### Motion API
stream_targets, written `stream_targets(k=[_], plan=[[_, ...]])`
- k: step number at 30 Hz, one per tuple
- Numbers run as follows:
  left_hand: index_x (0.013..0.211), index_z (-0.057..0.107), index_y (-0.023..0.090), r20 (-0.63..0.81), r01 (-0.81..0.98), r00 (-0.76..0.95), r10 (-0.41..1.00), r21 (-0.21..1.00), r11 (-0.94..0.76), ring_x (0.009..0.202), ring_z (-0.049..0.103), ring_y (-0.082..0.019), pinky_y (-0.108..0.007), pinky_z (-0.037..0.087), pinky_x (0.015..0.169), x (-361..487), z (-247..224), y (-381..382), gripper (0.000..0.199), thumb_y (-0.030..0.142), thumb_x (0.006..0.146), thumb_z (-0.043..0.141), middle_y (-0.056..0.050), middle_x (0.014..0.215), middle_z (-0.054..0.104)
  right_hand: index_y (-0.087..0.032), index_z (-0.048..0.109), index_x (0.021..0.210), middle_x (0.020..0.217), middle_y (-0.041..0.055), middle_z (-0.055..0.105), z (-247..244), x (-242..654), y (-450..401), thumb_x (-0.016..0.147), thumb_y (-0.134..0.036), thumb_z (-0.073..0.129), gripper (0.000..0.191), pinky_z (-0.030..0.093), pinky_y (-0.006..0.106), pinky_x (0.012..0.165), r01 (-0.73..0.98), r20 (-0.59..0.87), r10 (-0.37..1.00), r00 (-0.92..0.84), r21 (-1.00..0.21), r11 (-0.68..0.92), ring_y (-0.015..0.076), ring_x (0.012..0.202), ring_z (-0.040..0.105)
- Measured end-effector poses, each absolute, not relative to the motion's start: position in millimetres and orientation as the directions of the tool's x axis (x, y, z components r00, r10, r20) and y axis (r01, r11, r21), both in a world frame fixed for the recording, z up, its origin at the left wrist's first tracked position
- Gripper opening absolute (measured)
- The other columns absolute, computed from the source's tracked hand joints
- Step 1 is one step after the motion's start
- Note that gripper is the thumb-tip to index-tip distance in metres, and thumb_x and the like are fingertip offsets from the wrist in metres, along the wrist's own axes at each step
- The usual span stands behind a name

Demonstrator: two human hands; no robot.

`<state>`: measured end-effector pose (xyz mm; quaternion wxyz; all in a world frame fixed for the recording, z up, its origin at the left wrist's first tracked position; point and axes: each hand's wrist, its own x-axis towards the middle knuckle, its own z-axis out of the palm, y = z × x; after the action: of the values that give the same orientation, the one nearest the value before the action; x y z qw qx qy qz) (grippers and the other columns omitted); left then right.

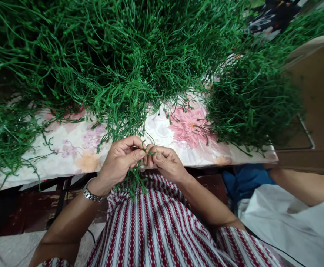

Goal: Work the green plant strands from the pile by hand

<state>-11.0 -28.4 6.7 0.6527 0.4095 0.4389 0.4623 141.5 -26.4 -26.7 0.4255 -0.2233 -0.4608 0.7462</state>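
Note:
Both hands meet at the table's front edge, fingertips almost touching. My left hand [125, 159], with a metal watch on its wrist, pinches thin green plastic stems [134, 181] whose leafy ends hang below the fingers. My right hand [166, 161] closes thumb and fingers on a small green piece [150, 152] beside the left fingertips. A loop of stem rises between the hands. Just behind them, a tangle of green stems [128, 111] spills from the large pile onto the floral cloth.
A huge green pile [109, 48] covers the back of the table. Smaller heaps lie at left [9, 137] and right [250, 104] on the floral tablecloth [156, 128]. A cardboard box [314, 100] stands at right, near another person's arm [303, 185].

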Motion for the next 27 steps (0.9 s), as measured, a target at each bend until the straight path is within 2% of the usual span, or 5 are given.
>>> stream_targets(k=[5,9,16,20,27], plan=[[0.070,0.061,0.016,-0.135,-0.110,0.188,0.973,0.981,0.157,0.048,0.043,-0.005,-0.018,0.032,0.043,-16,4,-28,0.006,0.019,0.072,0.067,0.001,0.065,0.057,-0.014,0.052,0.073,0.049,-0.0062,0.046,-29,138,-29,0.084,-0.046,0.054,0.034,0.032,0.017,0.045,-0.409,-0.176,0.777,-0.605,-0.768,-0.493,0.0043,0.042,0.039],[0.071,0.061,0.017,-0.146,-0.190,0.230,0.962,0.963,0.192,0.051,0.050,-0.008,-0.020,0.037,0.047,-16,4,-28,0.007,0.021,0.074,0.066,0.000,0.064,0.058,-0.016,0.049,0.077,0.038,-0.0124,0.032,-30,136,-31,0.086,-0.047,0.049,0.032,0.021,0.015,0.035,-0.410,-0.174,0.723,-0.669,-0.724,-0.554,0.0032,0.031,0.020],[0.066,0.063,0.016,-0.093,-0.403,0.164,0.982,0.902,0.153,0.077,0.056,-0.013,-0.022,0.045,0.067,-10,3,-29,0.006,0.016,0.069,0.069,-0.003,0.079,0.060,-0.013,0.050,0.072,0.051,-0.0055,0.046,-25,141,-27,0.087,-0.046,0.049,0.036,0.033,0.018,0.048,-0.248,-0.072,0.762,-0.643,-0.922,-0.297,0.0040,0.045,0.039],[0.070,0.061,0.016,-0.132,-0.539,0.244,0.961,0.805,0.248,0.066,0.054,-0.012,-0.024,0.043,0.063,-8,3,-33,0.006,0.019,0.072,0.065,-0.002,0.068,0.059,-0.015,0.047,0.071,0.053,-0.0062,0.039,-25,142,-26,0.089,-0.045,0.044,0.036,0.028,0.018,0.047,-0.217,0.001,0.741,-0.672,-0.956,-0.196,0.0038,0.045,0.033],[0.065,0.054,0.015,-0.202,-0.510,0.334,0.921,0.783,0.356,0.047,0.038,-0.008,-0.023,0.030,0.051,-9,11,-35,0.017,0.025,0.073,0.065,0.003,0.048,0.044,-0.014,0.051,0.073,0.058,-0.0016,0.045,-23,152,-26,0.092,-0.039,0.039,0.033,0.032,0.019,0.051,-0.114,0.164,0.631,-0.758,-0.986,0.119,0.0056,0.050,0.038]])
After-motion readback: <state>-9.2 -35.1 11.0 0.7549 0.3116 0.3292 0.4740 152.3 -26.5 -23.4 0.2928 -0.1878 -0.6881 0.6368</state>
